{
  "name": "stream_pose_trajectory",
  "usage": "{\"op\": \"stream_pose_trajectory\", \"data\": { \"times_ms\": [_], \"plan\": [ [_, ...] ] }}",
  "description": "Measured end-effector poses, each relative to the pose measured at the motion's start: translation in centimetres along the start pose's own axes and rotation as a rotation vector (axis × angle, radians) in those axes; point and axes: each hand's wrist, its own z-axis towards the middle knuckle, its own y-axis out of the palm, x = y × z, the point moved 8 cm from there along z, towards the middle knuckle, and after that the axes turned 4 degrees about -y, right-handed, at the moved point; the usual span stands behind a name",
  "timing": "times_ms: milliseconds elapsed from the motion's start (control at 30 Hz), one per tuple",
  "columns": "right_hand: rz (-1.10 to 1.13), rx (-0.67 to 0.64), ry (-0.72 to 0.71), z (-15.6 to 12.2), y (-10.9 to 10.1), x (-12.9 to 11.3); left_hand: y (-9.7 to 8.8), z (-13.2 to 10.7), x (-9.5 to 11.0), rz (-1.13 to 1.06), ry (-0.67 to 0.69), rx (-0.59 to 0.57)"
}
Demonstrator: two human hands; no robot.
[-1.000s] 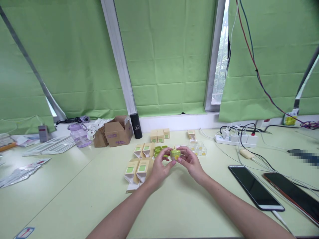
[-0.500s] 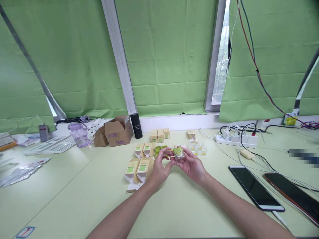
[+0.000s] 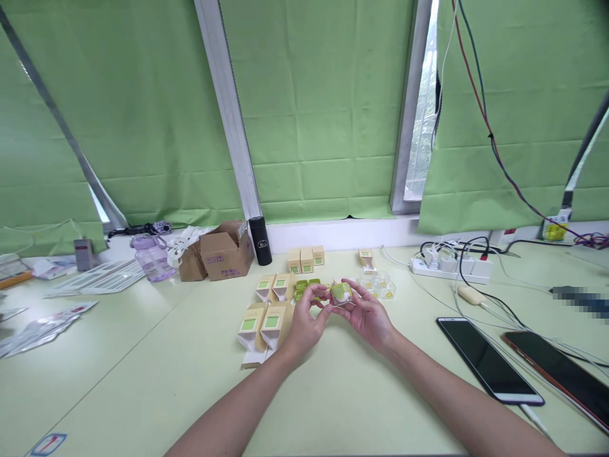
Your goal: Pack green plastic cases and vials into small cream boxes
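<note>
Between both hands, above the table, is a small clear jar with a green lid [image 3: 340, 292], slightly tilted. My left hand [image 3: 308, 320] closes on its left side with thumb and fingers. From the right, my right hand [image 3: 371, 319] grips it too, fingers along the back and side. Green lids or caps [image 3: 305, 287] lie just behind my left hand. To the left are several open kraft boxes with green labels [image 3: 273, 321]. Behind my right hand stand several clear jars with yellow spots [image 3: 382, 284].
Closed kraft boxes [image 3: 306, 257] and a single open one [image 3: 366, 259] stand farther back. A cardboard box [image 3: 226, 257], black tumbler [image 3: 259, 241] and purple bottle [image 3: 153, 257] are back left. Two phones [image 3: 488, 358], cables and a power strip [image 3: 450, 269] lie right.
The jar has turned slightly in my fingers, and my right-hand fingers have shifted up around its lid. Everything else on the table stays put.
</note>
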Motion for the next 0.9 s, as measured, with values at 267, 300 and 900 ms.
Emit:
{"op": "stream_pose_trajectory", "data": {
  "times_ms": [267,300,900],
  "plan": [
    [-0.141,0.058,-0.145,-0.3,0.1,-1.4,-0.3,0.4,-0.6,-0.036,-0.075,0.018],
    [-0.177,0.067,-0.164,-0.4,0.1,-1.5,-0.3,0.4,-0.8,-0.041,-0.085,0.016],
    [-0.646,0.092,-0.425,-1.3,1.2,-3.0,0.3,0.1,-1.1,-0.042,-0.093,-0.037]
  ]
}}
